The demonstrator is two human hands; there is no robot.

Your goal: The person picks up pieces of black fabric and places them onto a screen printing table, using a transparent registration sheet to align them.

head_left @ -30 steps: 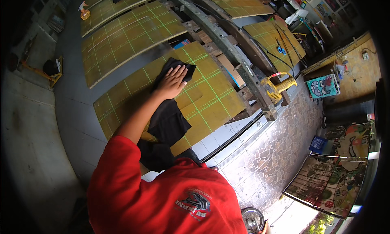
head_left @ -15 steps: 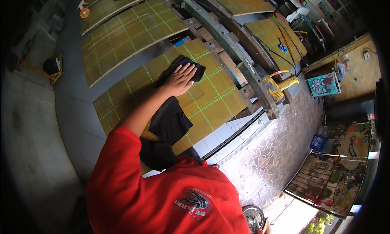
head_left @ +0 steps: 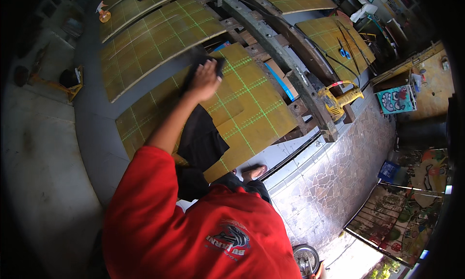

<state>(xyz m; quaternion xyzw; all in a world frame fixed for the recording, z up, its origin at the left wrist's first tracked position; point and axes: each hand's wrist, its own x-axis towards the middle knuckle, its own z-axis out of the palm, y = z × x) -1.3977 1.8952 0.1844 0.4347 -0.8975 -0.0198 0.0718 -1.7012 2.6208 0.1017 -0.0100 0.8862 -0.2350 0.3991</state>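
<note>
My left hand (head_left: 205, 79) reaches up the greenish-yellow board (head_left: 252, 129) with its fingers bent onto a small black cloth (head_left: 191, 78), slightly blurred at the upper part of the board. A larger piece of black fabric (head_left: 202, 137) lies loosely over the board's lower middle, below my forearm, with more dark fabric beneath it. Green dashed grid lines mark the board. My right hand is out of sight.
More gridded boards (head_left: 160, 34) lie above, with an orange spray bottle (head_left: 104, 15). A steel beam (head_left: 283, 61) runs alongside. A yellow power tool (head_left: 339, 102) sits at its end, blue scissors (head_left: 345, 52) beyond. My foot (head_left: 253, 171) rests on pale floor tiles. A bicycle wheel (head_left: 305, 259) stands below.
My left hand and the small cloth shifted right, then moved up and left, with the fingers now more bent. My foot has come into sight below the board.
</note>
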